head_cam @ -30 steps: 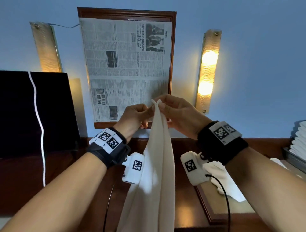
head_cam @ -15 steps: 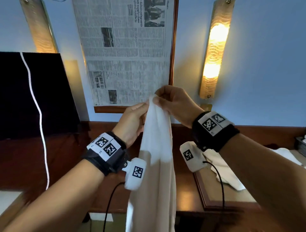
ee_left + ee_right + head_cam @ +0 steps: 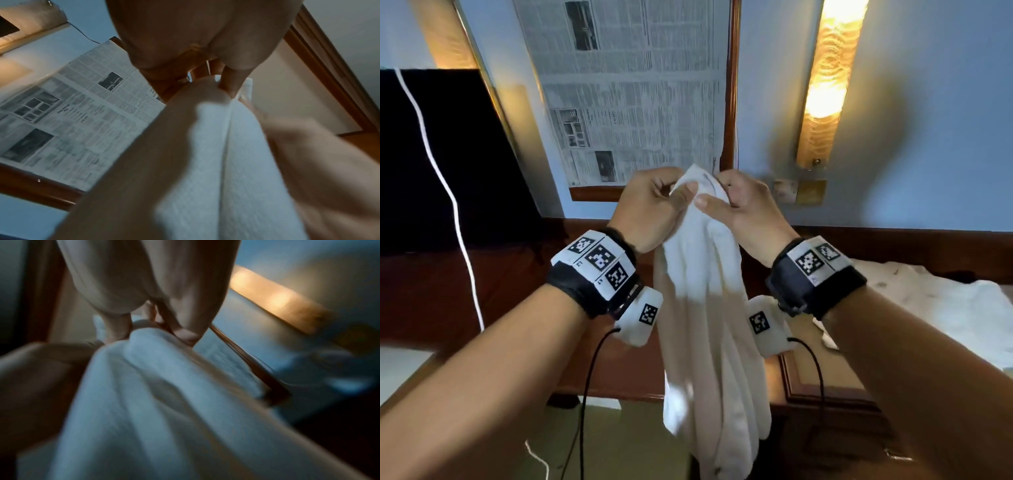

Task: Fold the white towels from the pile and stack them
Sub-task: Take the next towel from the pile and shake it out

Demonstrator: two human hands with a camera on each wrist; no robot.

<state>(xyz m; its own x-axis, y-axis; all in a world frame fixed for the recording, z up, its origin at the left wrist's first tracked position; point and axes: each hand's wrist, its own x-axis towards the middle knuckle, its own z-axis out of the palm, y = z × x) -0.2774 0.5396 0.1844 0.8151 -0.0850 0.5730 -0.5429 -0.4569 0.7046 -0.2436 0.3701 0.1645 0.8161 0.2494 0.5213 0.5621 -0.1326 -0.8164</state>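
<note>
A white towel (image 3: 705, 325) hangs in long folds in front of me, its top bunched between both hands. My left hand (image 3: 681, 192) pinches the towel's top from the left, thumb on the cloth. My right hand (image 3: 710, 200) pinches it from the right, close against the left. The left wrist view shows the fingers curled into the towel (image 3: 226, 146). In the blurred right wrist view, fingertips press into the towel (image 3: 144, 386). More white towels (image 3: 935, 308) lie crumpled on the desk to the right.
A dark wooden desk (image 3: 825, 387) runs along the blue wall below the hands. A framed newspaper (image 3: 626, 96) hangs on the wall, with a lit lamp (image 3: 825, 85) to its right. A black screen (image 3: 441, 154) stands at the left with a white cable (image 3: 448, 192) across it.
Both hands have come lower with the towel and stayed together at its top. The view has tilted down, bringing the desk and the crumpled towels into sight.
</note>
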